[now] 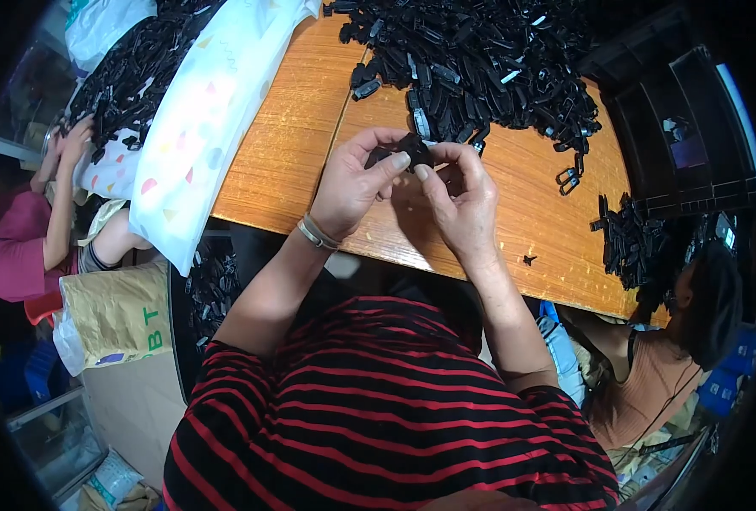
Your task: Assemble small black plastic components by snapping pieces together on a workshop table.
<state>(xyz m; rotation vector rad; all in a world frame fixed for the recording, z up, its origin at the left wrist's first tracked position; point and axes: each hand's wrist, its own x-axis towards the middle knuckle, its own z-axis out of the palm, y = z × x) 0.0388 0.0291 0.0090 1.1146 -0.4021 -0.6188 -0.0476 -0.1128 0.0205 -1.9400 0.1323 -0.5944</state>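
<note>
Both hands, left hand [357,183] and right hand [459,200], pinch one small black plastic clip [412,152] between fingertips, raised above the table [293,145] for a close look, with the clip pile [472,60] within reach.

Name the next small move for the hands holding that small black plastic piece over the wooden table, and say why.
Probably press it together: the left hand and right hand both pinch the small black plastic piece at their fingertips, above the wooden table, just short of the heap of black plastic parts.
</note>
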